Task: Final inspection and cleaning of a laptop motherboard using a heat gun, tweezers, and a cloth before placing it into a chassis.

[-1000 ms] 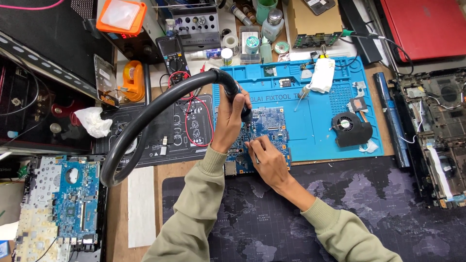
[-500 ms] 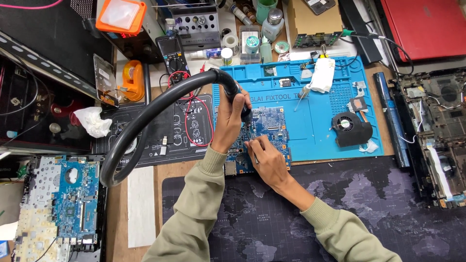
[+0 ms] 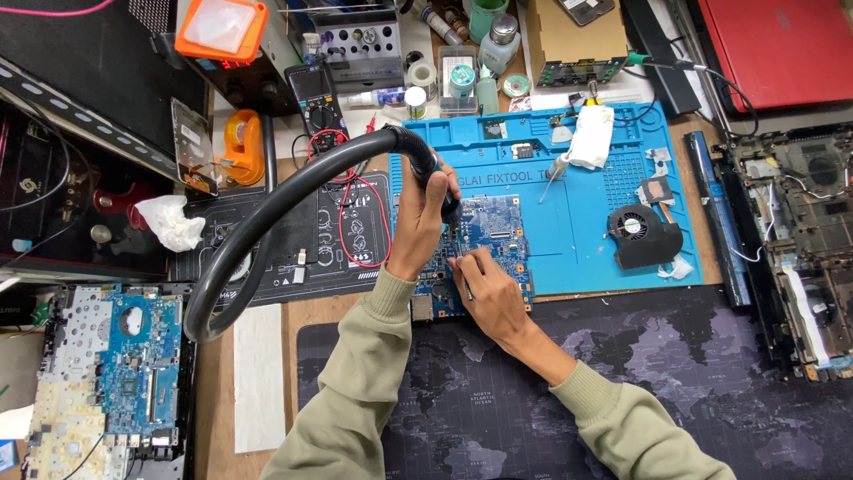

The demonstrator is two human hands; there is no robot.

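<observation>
Left hand [image 3: 418, 222] grips the hot-air handpiece [image 3: 437, 182] with its black hose [image 3: 267, 213], nozzle over the blue circuit board [image 3: 498, 236]. Right hand [image 3: 493, 298] pinches tweezers [image 3: 464, 277] on that board, which overlaps the blue repair mat [image 3: 586, 240]

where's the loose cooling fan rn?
In the head view, the black cooling fan lies on the right part of the blue work mat, right of the blue circuit board under both hands.
</observation>
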